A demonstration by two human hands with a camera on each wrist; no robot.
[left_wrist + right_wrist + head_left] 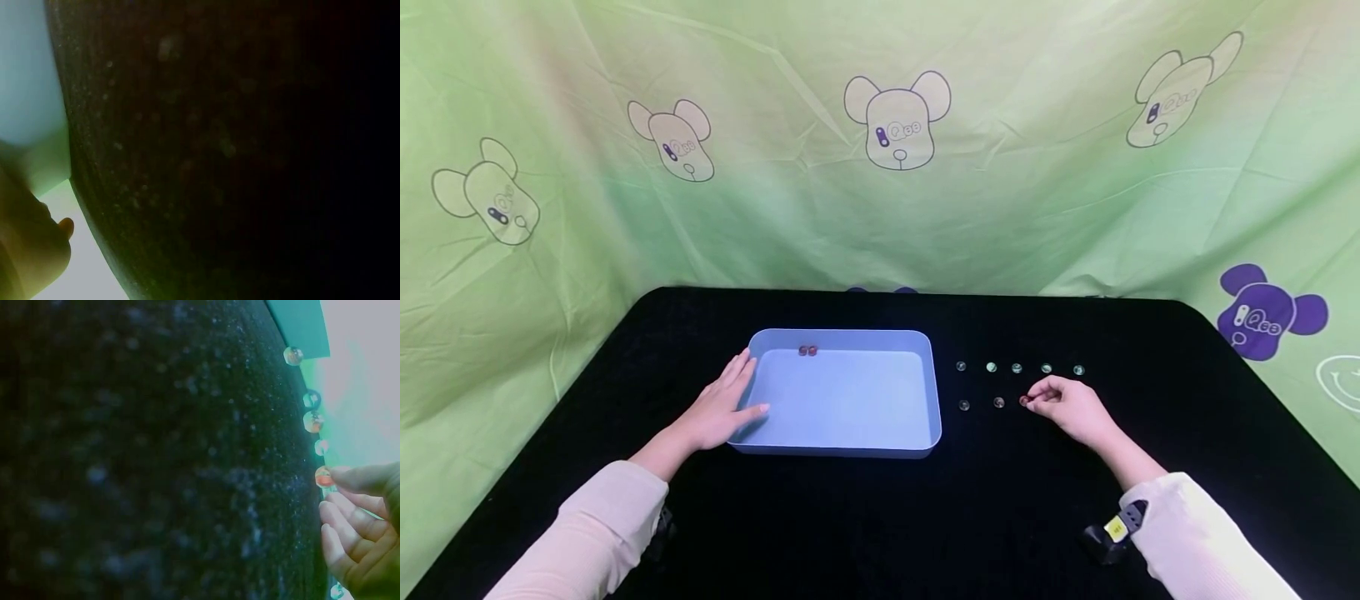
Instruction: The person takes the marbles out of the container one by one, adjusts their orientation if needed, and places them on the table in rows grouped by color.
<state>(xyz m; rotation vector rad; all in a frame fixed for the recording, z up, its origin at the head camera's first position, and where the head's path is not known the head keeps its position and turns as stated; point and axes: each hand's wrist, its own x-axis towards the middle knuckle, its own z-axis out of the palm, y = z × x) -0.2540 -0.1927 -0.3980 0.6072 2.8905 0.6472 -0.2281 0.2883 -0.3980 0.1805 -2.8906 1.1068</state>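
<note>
A shallow blue tray (842, 400) lies on the black cloth, with two reddish marbles (807, 351) against its back wall. My left hand (718, 408) rests spread on the tray's left rim; in the left wrist view only part of that hand (37, 250) shows at the lower left. Right of the tray, my right hand (1071, 408) pinches a red marble (324, 477) at the cloth, its thumb and fingertips meeting there. Beside it in the front row are two clear marbles (999, 402). Several greenish clear marbles (1017, 368) form a row behind.
Black cloth (865, 525) covers the table, whose far corners are rounded. A green curtain (790, 225) with printed bear heads hangs behind and at the sides. A small black device (1108, 537) with a yellow label sits at the right wrist.
</note>
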